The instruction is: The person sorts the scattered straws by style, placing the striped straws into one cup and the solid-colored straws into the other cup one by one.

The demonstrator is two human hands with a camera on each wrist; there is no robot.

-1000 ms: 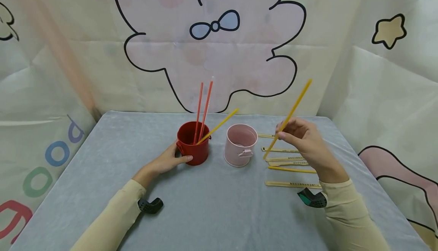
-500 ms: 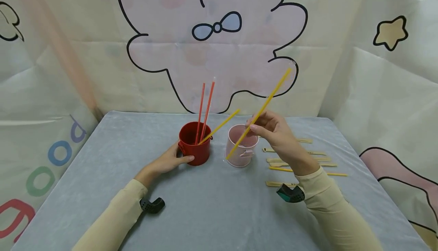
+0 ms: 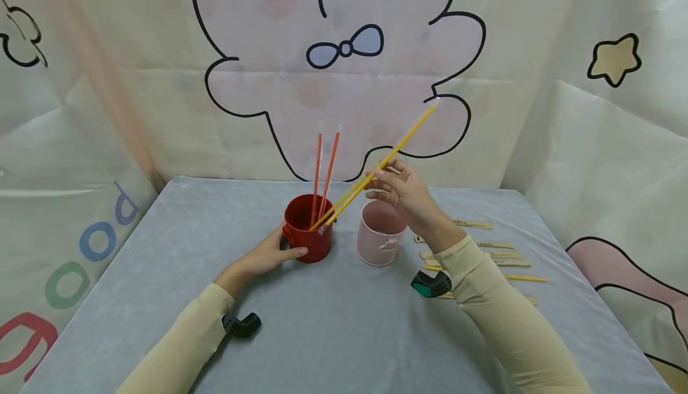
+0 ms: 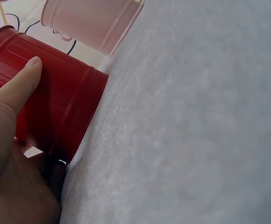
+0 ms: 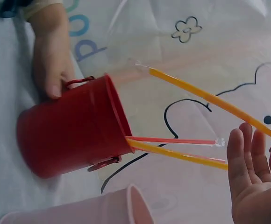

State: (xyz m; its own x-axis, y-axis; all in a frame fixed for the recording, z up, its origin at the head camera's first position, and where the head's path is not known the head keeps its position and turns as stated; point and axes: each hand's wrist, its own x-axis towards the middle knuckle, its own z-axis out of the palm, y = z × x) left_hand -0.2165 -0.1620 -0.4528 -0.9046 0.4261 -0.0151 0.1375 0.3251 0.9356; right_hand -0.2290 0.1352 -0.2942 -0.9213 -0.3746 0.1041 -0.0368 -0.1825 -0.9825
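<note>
My left hand grips the side of a small red bucket, thumb across its front. Two red straws and a yellow straw lean in that bucket. Between thumb and fingers, my right hand pinches another yellow straw in a clear wrapper, slanting down leftward. Its lower end is at the red bucket's rim in the head view; the right wrist view shows that end in the air beyond the opening. A pink bucket stands just right of the red one, partly behind my right hand.
Several flat pale sticks and one more yellow straw lie on the right of the blue-grey cloth, partly hidden by my right arm. A cartoon-printed sheet hangs behind the table.
My right hand has carried the yellow straw leftward from above the flat sticks, past the pink bucket, to the red bucket's rim. My left hand keeps its hold on the red bucket.
</note>
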